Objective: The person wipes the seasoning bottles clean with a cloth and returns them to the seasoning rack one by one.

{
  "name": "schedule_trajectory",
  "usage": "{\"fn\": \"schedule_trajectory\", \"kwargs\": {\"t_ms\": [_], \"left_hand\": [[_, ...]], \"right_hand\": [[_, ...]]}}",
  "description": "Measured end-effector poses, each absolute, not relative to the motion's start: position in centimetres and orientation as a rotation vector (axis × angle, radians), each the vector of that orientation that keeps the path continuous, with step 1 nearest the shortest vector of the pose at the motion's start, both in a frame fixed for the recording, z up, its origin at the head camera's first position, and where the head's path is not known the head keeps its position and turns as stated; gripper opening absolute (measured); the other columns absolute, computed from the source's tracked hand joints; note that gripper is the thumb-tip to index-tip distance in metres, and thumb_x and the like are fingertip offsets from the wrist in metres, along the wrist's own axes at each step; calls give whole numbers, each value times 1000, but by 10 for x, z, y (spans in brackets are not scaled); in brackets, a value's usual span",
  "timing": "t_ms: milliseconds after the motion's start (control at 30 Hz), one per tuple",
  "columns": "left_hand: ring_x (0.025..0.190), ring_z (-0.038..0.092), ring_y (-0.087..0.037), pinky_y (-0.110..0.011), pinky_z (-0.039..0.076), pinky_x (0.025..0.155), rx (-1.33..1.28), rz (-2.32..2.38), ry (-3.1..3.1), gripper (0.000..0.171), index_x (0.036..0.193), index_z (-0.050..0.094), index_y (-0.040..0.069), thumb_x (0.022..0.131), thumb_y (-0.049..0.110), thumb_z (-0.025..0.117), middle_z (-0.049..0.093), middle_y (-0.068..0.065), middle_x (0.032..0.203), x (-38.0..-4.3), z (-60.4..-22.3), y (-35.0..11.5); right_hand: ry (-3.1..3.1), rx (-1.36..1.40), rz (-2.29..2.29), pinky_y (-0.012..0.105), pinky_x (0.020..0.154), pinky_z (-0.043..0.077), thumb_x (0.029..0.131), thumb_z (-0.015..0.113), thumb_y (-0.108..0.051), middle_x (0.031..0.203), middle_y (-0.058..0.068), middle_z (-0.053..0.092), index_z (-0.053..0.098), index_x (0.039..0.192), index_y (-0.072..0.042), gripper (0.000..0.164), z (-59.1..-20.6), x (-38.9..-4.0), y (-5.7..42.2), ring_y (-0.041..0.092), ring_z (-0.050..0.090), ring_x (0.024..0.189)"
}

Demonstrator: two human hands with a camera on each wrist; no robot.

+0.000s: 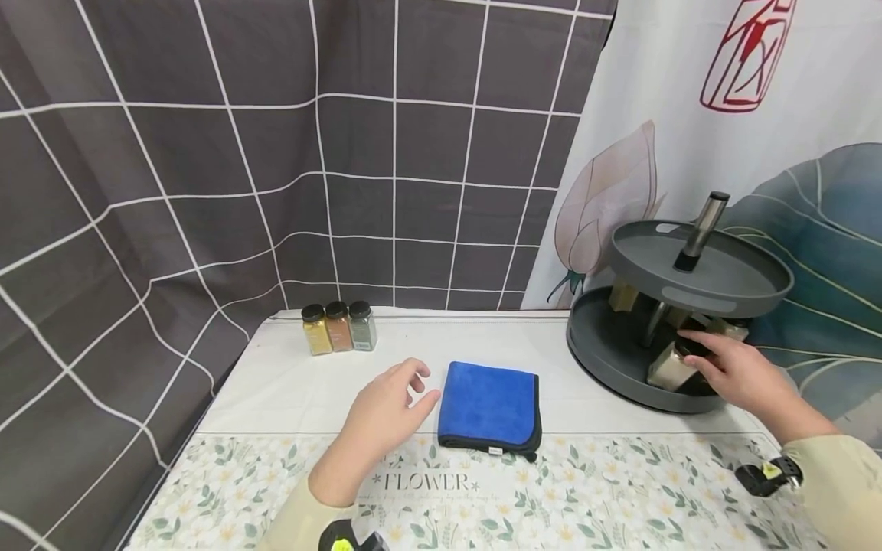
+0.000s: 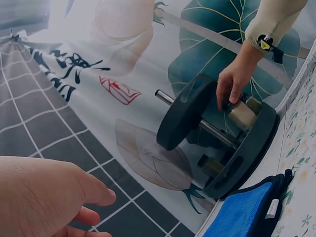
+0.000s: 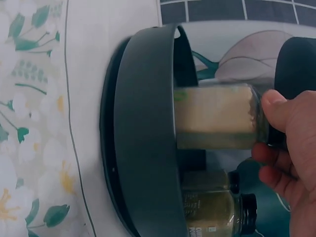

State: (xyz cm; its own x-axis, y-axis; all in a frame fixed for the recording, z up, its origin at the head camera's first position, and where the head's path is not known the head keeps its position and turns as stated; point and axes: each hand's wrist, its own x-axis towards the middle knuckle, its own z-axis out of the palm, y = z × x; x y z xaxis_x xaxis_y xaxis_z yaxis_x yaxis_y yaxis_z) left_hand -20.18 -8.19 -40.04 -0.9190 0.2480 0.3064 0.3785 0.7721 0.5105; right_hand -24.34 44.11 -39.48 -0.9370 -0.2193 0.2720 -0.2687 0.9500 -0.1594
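At the right, my right hand (image 1: 747, 375) reaches to the lower tier of a dark grey two-tier rack (image 1: 598, 340). It grips a square glass spice jar (image 3: 215, 116) by its black lid, thumb on one side and fingers on the other. Pale powder fills this jar, and its base is hidden behind the tray wall (image 3: 145, 133). Over the white part of the table, my left hand (image 1: 389, 409) holds nothing, its fingers loosely bent. A folded blue cloth (image 1: 489, 402) with black edging lies just right of it.
Three black-lidded spice jars (image 1: 339, 327) stand in a row at the table's back left. More jars (image 3: 212, 212) sit on the lower tier. The rack's upper tray (image 1: 641, 249) overhangs them, with a metal post (image 1: 706, 226) rising through it. A grid-patterned curtain (image 1: 358, 138) hangs behind.
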Motion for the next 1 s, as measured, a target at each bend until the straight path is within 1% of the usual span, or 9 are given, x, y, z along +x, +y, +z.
{"fn": "schedule_trajectory", "kwargs": {"t_ms": [167,267,433,533,600,667,800,867,1000], "left_hand": [[78,59,-10,-33,48,67,-487,-868,-2770,27,115,64,14,94,32,69,67,4,96,-202,-400,-83],[78,59,-11,-33,49,68,-477,-870,-2776,27,115,64,14,94,32,69,67,3,95,-202,-400,-83],[77,59,-11,-33,49,67,-474,-864,-2779,27,115,64,14,94,32,69,67,3,95,-203,-400,-84],[77,59,-11,-33,49,68,-473,-860,-2780,27,115,64,14,95,32,69,67,3,94,-204,-400,-85],[77,59,-11,-34,49,68,-468,-861,-2782,28,115,64,14,94,32,69,67,3,94,-204,-400,-85],[77,59,-11,-34,49,68,-461,-859,-2785,28,115,64,14,94,32,69,67,3,94,-204,-399,-86],[75,59,-10,-34,49,68,-446,-852,-2792,27,115,64,14,95,32,69,67,3,92,-205,-399,-87],[74,58,-10,-34,49,67,-443,-856,-2794,27,115,64,14,95,32,69,66,3,92,-205,-399,-88],[73,57,-10,-34,48,66,-441,-866,-2799,27,115,64,15,95,32,69,65,3,91,-205,-398,-88]], "right_hand": [[-2914,438,291,32,60,38,103,59,-26,87,1,63,52,140,6,49,-395,-243,440,7,43,60],[-2934,458,302,32,61,39,102,61,-25,88,-3,65,53,140,5,49,-395,-244,437,5,44,61],[-2936,481,289,33,63,42,100,65,-20,91,0,67,55,138,5,47,-398,-248,431,4,46,63],[-2936,433,318,36,63,44,100,64,-27,95,6,67,56,137,4,48,-400,-250,428,8,49,63],[-2928,374,339,41,65,47,100,65,-34,102,15,68,57,136,2,51,-402,-251,426,16,57,69],[-2916,320,367,52,72,50,98,66,-41,115,26,64,59,134,2,56,-405,-252,424,31,62,82],[-2847,254,394,68,84,43,94,71,-43,126,34,53,64,126,3,57,-411,-251,426,51,52,108],[-2805,246,413,68,83,42,92,74,-40,123,32,51,66,121,3,52,-413,-250,430,51,49,107],[-2753,244,461,59,75,44,93,75,-31,118,27,48,70,116,4,42,-415,-245,443,43,48,100]]}}
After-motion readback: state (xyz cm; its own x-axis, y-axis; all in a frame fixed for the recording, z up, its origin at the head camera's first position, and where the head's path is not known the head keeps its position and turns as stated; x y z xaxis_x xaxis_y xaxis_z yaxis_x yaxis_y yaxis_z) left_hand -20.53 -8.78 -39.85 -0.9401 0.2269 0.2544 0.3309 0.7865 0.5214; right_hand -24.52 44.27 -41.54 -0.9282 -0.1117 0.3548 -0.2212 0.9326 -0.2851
